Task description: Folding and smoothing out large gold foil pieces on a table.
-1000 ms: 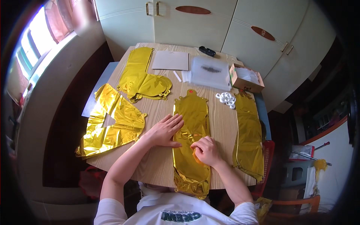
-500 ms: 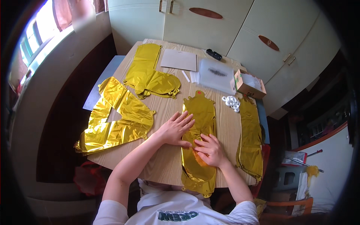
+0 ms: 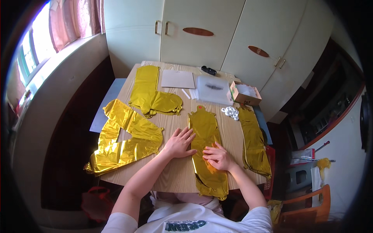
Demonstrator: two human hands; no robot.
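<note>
On the counter: our wooden counter (image 3: 176,176) carries several flat gold foil balloons, and both our hands rest near its front edge.
Left hand: our left hand (image 3: 179,143) lies flat with the fingers spread, its fingertips touching the left edge of the long gold balloon (image 3: 206,134); its grip is released, grasping nothing.
Right hand: our right hand (image 3: 218,157) presses down on the middle of the long gold balloon with the fingers loosely curled; we cannot tell whether its grip pinches the foil or merely rests on it.
Long gold balloon: it lies lengthwise in front of us, its far end with a small red spot pointing away and its near end hanging over the counter's front edge.
Left of us: a wide crumpled gold balloon (image 3: 124,141) spreads over the counter's left corner.
Far left: another gold balloon (image 3: 151,95) lies beyond it, near the white sheet (image 3: 178,79).
Right of us: a narrow gold balloon (image 3: 254,141) runs along the right edge, well apart from our right hand.
Far side: a clear plastic bag (image 3: 213,88), a small cardboard box (image 3: 244,93), a cluster of white rings (image 3: 230,112) and a small black object (image 3: 209,70).
Behind the counter: pale cupboard doors (image 3: 194,35).
</note>
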